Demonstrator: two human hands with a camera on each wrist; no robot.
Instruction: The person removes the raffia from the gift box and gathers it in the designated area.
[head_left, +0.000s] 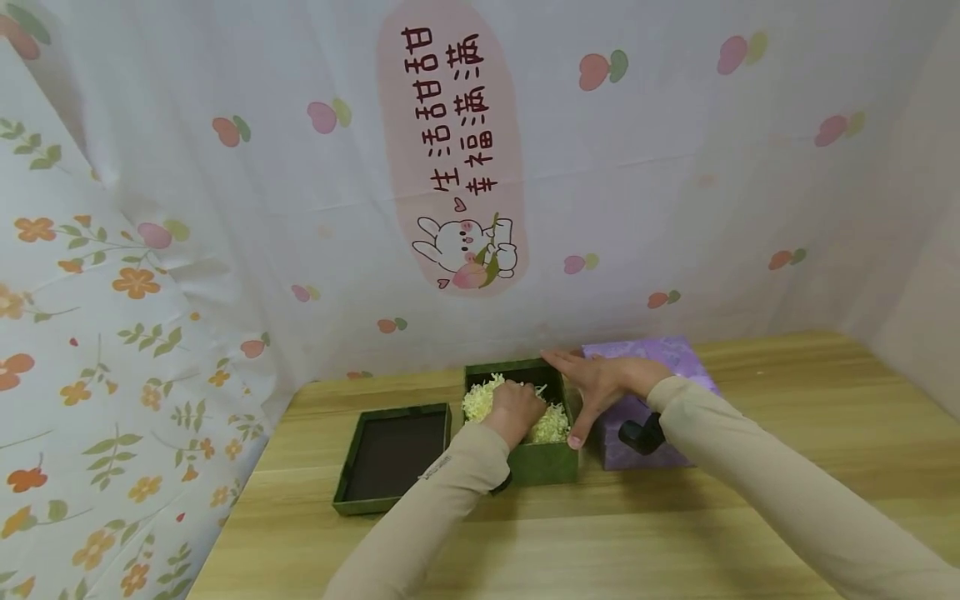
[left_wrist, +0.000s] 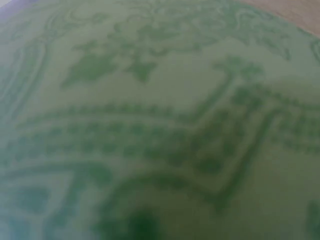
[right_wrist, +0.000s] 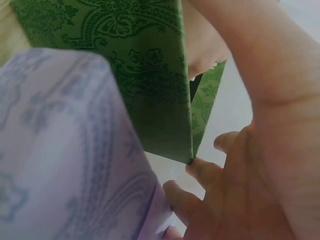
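A green patterned box (head_left: 542,464) stands uncovered, with pale yellow shredded paper (head_left: 551,425) inside its dark interior. My left hand (head_left: 517,408) reaches down into it, fingers bent into the paper; the fingertips are hidden, and I cannot tell whether they grip anything. Green patterned box wall (left_wrist: 150,115) fills the left wrist view. Spread wide along the box's right side is my right hand (head_left: 600,385), thumb at the front corner and fingers toward the back corner. In the right wrist view, a fingertip of that hand (right_wrist: 270,165) meets the green box's corner (right_wrist: 155,115).
The green box lid (head_left: 390,457), dark inside, lies left of the box on the wooden table (head_left: 600,542). A purple patterned box (head_left: 630,425) stands close on the right, partly under my right wrist. Behind the table hangs a printed white curtain (head_left: 637,208).
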